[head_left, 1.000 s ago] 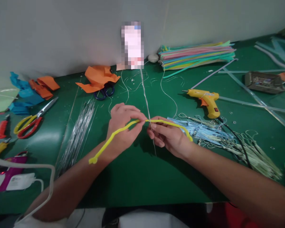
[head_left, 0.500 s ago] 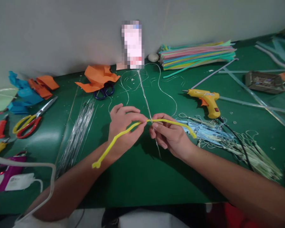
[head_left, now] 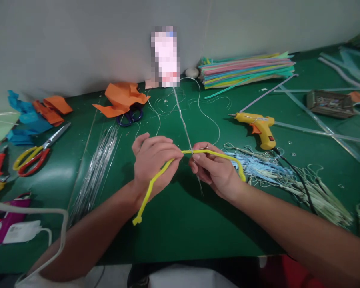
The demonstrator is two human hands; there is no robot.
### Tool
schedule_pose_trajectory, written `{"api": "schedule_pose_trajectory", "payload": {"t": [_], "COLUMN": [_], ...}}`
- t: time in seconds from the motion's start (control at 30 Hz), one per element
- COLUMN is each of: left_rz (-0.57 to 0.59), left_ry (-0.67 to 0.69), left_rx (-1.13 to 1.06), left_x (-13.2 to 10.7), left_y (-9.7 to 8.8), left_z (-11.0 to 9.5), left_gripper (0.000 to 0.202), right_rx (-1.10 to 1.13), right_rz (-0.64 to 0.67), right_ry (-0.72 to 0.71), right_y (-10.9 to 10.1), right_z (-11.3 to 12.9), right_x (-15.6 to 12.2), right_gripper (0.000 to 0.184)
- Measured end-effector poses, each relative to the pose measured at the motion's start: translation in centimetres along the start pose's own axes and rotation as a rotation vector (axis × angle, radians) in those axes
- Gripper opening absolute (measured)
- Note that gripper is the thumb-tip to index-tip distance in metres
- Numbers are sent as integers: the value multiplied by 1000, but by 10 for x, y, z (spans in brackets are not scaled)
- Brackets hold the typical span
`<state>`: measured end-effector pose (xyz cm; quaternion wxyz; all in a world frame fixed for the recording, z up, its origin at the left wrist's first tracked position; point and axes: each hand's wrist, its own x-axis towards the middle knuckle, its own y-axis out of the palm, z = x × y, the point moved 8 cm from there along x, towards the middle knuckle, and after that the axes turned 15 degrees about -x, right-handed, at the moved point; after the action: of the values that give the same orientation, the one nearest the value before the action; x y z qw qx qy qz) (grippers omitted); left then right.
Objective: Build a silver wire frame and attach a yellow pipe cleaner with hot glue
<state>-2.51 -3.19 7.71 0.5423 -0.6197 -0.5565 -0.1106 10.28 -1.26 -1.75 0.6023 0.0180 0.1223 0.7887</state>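
Observation:
A yellow pipe cleaner (head_left: 146,195) runs across both hands, its left end bent into a small knob and its right end drooping over my right wrist. My left hand (head_left: 157,162) pinches it between thumb and fingertips. With thumb and forefinger, my right hand (head_left: 214,170) grips the pipe cleaner where it crosses a bundle of thin silvery wire (head_left: 183,118). That wire stretches back toward the blurred phone (head_left: 166,58), and its thin tails hang below my fingers. Exactly how wire and pipe cleaner are joined is hidden by the fingertips.
A yellow glue gun (head_left: 255,124) lies right, near blue and pale tassels (head_left: 258,166). Behind is a pile of coloured pipe cleaners (head_left: 249,71). At left are cut wires (head_left: 97,172), red-yellow scissors (head_left: 42,154) and orange paper (head_left: 123,98). A white cable (head_left: 63,232) crosses my left forearm.
My left hand has turned, its fingers now closer together and palm lower. The pipe cleaner's left end has swung down and to the right. My right hand stays nearly in place.

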Motion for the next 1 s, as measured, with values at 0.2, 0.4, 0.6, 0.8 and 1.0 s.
{"api": "schedule_pose_trajectory", "payload": {"t": [0.2,0.4,0.6,0.8,1.0], "left_rz": [-22,65,94,83,115], "left_ry": [66,193,237,256,289], "left_rx": [-75,-60,-35,-23,-39], "left_x": [-2,-2,-1,-3,-7], "left_y": [-2,1,4,5,9], "left_z": [-5,-13,-15,-14,-14], "left_gripper": [24,25,23,24,23], "right_rx": [-22,-58,-93,-95,-111], "right_rz": [20,-45,-99,-112,-143], "right_ry": [-3,9,31,16,-4], "right_y": [0,-7,-12,-14,-19], "right_z": [1,-3,-4,-2,5], "right_x": [-2,-3,-3,-3,0], "right_gripper": [25,21,21,23,19]}}
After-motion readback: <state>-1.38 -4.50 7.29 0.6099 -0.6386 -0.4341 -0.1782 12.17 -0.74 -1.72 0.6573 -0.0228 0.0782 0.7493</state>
